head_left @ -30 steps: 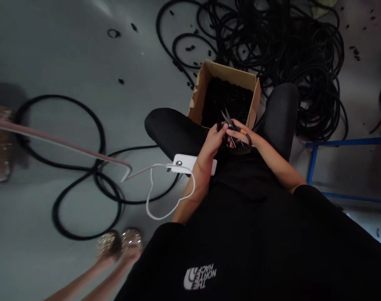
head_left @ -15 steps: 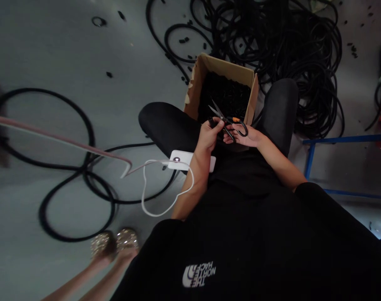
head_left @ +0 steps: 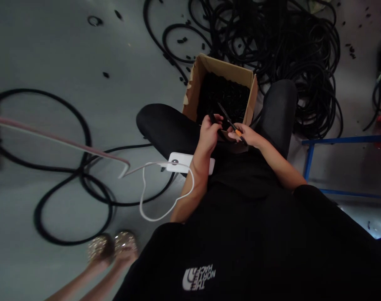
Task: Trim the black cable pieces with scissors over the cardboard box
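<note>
My right hand [head_left: 247, 135] is closed around the handles of black scissors [head_left: 228, 120] with an orange mark, blades together and pointing toward the box. My left hand [head_left: 209, 133] pinches a short piece of black tube [head_left: 212, 118] right beside the blades. Both hands hover over my lap, just in front of an open cardboard box [head_left: 193, 83] that stands between my knees and holds many small black cut pieces [head_left: 223, 94].
A big tangle of black tubing [head_left: 281, 46] lies behind the box, with loose loops [head_left: 68, 167] on the grey floor at left. A white phone [head_left: 181, 162] with a white cable rests on my left thigh. Another person's legs in glittery shoes [head_left: 112, 246] stand at lower left. A blue frame [head_left: 312, 159] is at right.
The scissor blades were spread half a second ago and are now closed. My hands have drawn closer together over my lap.
</note>
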Demonstrator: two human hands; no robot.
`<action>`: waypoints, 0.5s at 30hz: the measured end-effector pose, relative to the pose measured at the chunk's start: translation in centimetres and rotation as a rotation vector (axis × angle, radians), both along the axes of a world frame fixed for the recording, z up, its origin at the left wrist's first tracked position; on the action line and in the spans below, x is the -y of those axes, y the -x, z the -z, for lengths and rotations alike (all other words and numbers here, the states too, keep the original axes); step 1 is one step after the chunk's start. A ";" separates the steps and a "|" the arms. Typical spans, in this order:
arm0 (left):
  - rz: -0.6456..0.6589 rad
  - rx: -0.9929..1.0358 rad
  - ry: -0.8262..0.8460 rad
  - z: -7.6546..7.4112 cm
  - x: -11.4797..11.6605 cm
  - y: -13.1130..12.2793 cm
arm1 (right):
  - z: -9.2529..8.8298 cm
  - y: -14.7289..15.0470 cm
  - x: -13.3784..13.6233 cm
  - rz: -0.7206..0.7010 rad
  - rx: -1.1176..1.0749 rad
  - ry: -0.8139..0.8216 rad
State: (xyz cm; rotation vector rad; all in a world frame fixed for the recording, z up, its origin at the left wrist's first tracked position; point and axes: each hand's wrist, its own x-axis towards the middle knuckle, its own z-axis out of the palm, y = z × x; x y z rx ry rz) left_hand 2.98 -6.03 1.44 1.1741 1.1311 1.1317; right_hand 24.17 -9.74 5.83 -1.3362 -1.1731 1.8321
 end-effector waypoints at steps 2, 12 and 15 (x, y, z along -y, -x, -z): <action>0.026 0.027 -0.028 0.3 -0.7 0.3 | -0.4 -1.0 -0.3 -0.003 0.087 -0.064; 0.153 -0.027 -0.042 3.0 -4.9 1.8 | -3.4 -4.0 -3.4 -0.121 0.479 -0.178; 0.116 -0.062 0.014 2.4 -4.5 1.2 | -3.7 -3.9 -3.6 -0.169 0.500 -0.146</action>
